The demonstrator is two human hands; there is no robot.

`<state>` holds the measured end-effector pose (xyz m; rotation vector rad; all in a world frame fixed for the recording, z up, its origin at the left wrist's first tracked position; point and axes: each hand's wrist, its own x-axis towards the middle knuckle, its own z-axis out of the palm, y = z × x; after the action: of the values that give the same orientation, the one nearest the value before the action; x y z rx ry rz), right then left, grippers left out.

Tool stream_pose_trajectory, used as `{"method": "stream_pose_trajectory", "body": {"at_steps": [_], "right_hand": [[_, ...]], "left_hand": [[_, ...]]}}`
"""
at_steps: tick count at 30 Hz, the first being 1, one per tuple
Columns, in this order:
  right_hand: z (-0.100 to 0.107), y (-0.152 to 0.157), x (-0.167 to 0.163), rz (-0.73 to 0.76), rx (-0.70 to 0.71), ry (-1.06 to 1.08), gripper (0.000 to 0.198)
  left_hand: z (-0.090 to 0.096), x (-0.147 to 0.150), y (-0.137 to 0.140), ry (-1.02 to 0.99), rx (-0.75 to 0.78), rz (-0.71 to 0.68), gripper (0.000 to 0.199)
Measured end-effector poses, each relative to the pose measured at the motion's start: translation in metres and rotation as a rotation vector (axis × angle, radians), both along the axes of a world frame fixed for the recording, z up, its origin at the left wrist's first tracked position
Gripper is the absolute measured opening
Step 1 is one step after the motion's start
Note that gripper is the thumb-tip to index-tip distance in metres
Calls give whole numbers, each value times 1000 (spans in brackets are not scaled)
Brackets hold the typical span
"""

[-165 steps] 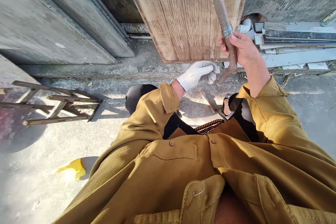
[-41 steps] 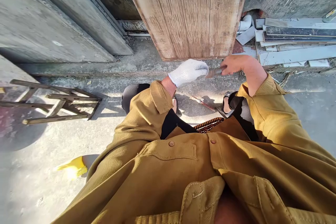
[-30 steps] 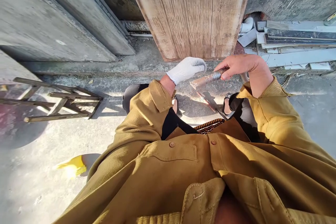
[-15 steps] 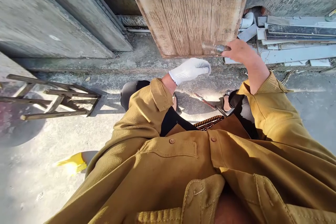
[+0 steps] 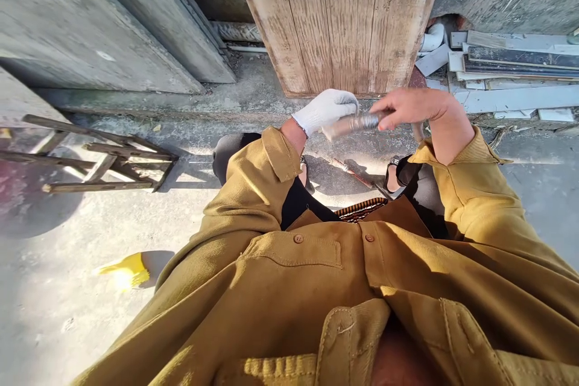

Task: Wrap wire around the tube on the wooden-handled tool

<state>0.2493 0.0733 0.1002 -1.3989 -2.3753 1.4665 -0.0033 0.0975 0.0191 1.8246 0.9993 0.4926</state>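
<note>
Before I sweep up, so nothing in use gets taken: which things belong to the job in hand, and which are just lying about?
Seemingly in use:
stick wound with wire, in the right hand
glove on the left hand

Apparently lying about:
boards
wooden frame
yellow item
possibly the rod, use unclear

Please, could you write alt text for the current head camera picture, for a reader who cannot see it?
A bare right hand holds a stick wound with wire, close to the white-gloved left hand. Beyond them is a worn wooden panel; a wooden frame lies at the picture's left.
</note>
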Motion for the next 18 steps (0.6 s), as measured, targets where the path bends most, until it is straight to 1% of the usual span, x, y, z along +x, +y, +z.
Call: {"method": "stream_pose_trajectory", "body": {"at_steps": [1,3,5,7,9,11,13,15,16,18], "right_hand": [[7,-3,0,-61,18,11,28],[14,-10,-1,-199,56,93,32],[13,-18,-4,-290,62,240,36],[6,-23,-7,-364,51,357,34],[-3,-23,-10,-490,84,331,27],[-14,-20,-14,-584,173,168,21],[-26,-15,-17,-552,275,-47,23],[-36,-9,-19,-440,327,-208,33],[-41,-7,-21,-380,322,-249,41],[-46,-3,-23,-266,271,-215,50]], "left_hand": [[-4,0,1,-33,-35,37,13],[-7,0,-3,-67,-80,76,16],[-5,-1,-14,-41,-69,69,19],[0,-1,-31,32,-5,31,19],[5,0,-50,113,64,-1,20],[9,0,-66,189,118,-41,23],[12,-1,-77,279,167,-99,25],[15,-3,-80,369,229,-173,27],[16,-5,-80,408,265,-187,28],[17,-11,-73,455,325,-154,30]]}}
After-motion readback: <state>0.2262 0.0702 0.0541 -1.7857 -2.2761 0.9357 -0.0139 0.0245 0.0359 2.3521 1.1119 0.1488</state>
